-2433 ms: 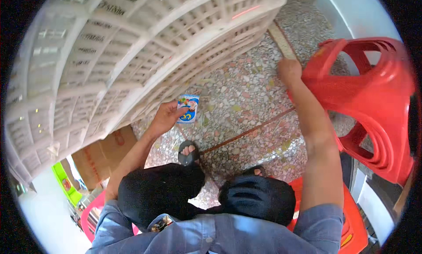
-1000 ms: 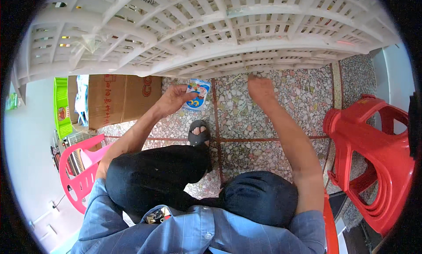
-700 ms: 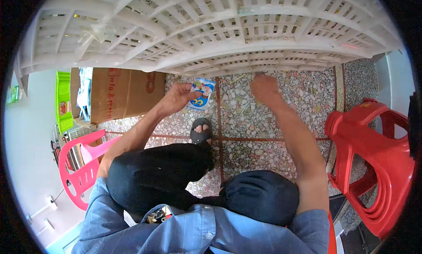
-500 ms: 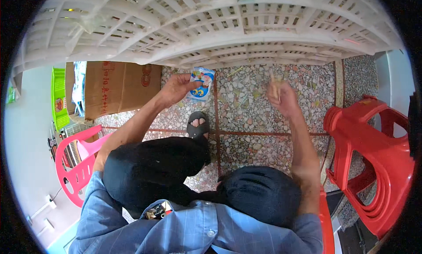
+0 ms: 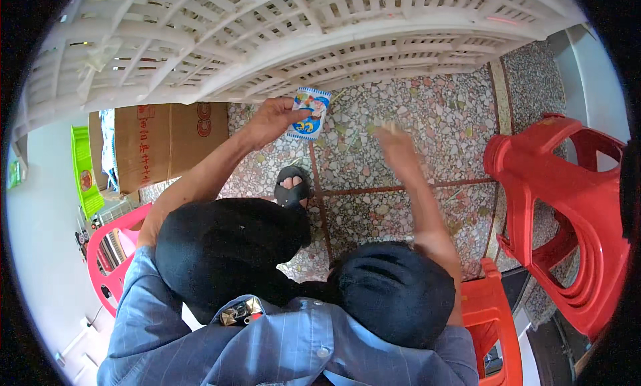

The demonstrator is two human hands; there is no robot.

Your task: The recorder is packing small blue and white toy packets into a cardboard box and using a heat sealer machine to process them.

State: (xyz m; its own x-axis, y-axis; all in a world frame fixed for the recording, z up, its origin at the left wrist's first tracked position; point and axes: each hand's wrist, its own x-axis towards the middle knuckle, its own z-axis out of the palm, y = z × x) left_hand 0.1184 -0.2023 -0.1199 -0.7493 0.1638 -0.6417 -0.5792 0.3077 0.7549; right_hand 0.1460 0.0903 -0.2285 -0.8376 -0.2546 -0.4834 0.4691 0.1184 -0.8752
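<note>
Pinched in my left hand point(image 5: 272, 123) is a small, flat, blue and white packet point(image 5: 309, 113) with crimped ends and a printed picture. The fingers press on its left side, and it hangs above the floor close to the big white slatted plastic basket point(image 5: 400, 32). My right hand point(image 5: 397, 149) is apart from the packet, to its right, over the speckled floor. Motion blurs its fingers; a pale beige streak shows at their tips, too smeared to name.
At the left stand a cardboard box point(image 5: 170, 142), a lime-green plastic basket point(image 5: 85, 165) and a pink chair point(image 5: 110, 252). A red plastic stool point(image 5: 561, 185) lies tipped at the right. An orange-red seat point(image 5: 491, 312) is beside my right leg. My sandalled foot point(image 5: 292, 187) rests on the terrazzo floor point(image 5: 360, 165).
My right hand has moved left, toward the packet, and is more blurred. The packet stays in my left hand. The whole view has tilted a little.
</note>
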